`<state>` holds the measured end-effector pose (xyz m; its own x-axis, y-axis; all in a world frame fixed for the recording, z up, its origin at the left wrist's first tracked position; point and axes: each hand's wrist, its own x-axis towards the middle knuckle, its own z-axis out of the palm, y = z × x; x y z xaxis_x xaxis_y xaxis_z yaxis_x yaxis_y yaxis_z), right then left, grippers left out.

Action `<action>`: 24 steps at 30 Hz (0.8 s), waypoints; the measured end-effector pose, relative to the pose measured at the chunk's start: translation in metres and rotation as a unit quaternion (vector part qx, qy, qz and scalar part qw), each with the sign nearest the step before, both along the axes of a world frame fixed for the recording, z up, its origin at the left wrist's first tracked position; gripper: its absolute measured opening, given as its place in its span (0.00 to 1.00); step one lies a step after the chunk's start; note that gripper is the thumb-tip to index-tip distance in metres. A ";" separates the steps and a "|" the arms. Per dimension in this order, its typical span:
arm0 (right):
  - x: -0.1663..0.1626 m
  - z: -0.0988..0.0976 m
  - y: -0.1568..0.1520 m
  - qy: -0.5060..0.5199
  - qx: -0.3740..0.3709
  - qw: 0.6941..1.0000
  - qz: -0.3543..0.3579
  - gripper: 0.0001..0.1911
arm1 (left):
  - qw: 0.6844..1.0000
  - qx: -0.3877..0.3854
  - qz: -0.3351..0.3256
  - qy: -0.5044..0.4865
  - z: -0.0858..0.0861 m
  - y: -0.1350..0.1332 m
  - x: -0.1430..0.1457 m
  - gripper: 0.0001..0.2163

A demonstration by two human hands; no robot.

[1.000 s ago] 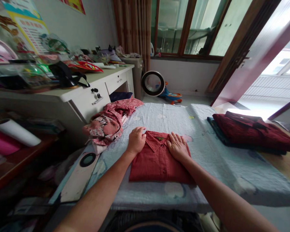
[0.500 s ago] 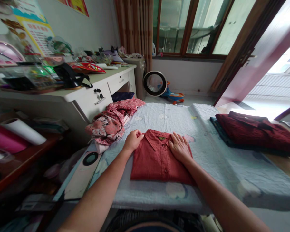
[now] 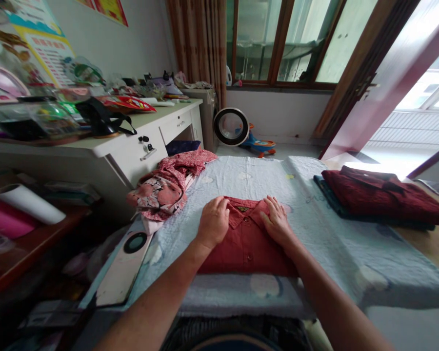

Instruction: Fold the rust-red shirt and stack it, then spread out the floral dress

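A folded rust-red button-up shirt (image 3: 237, 253) lies on the cloth with its collar away from me. My left hand (image 3: 214, 222) rests over the left side of the collar, fingers together and laid on the fabric. On the right side of the collar lies my right hand (image 3: 278, 222), open, with its thumb apart from the fingers. Both palms face down, and what is under them is hidden. The label inside the neck and the front buttons show between the hands.
A pale blue patterned cloth (image 3: 256, 173) covers the table. Folded dark red and dark green garments (image 3: 384, 197) are stacked at the right. A crumpled pink floral garment (image 3: 168, 187) lies at the left, by a cream-coloured panel (image 3: 120, 270). Beyond stands a cluttered desk (image 3: 131, 146).
My left hand has moved right, from the shirt's left shoulder onto the collar, and its pinch has loosened. My right hand has shifted slightly on the collar's right side. The view has turned slightly.
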<state>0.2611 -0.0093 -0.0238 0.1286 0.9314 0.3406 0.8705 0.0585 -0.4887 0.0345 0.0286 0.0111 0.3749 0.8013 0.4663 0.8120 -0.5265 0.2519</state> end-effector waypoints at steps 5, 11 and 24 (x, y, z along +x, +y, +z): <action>-0.021 0.005 -0.019 -0.041 -0.049 0.995 0.078 0.27 | 0.991 -0.065 -0.068 0.094 -0.020 -0.020 0.018 0.28; -0.029 0.002 -0.022 -0.064 -0.133 0.987 0.065 0.31 | 0.984 -0.109 -0.065 0.126 -0.033 -0.018 0.017 0.31; -0.029 0.010 -0.027 -0.115 -0.156 0.981 -0.016 0.32 | 0.989 -0.099 -0.070 0.086 -0.038 -0.018 0.015 0.30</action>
<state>0.2323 -0.0361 -0.0136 0.1133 0.9915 0.0635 0.9586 -0.0923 -0.2693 0.0498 0.0102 -0.0265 0.5497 0.8048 0.2239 0.7741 -0.5915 0.2256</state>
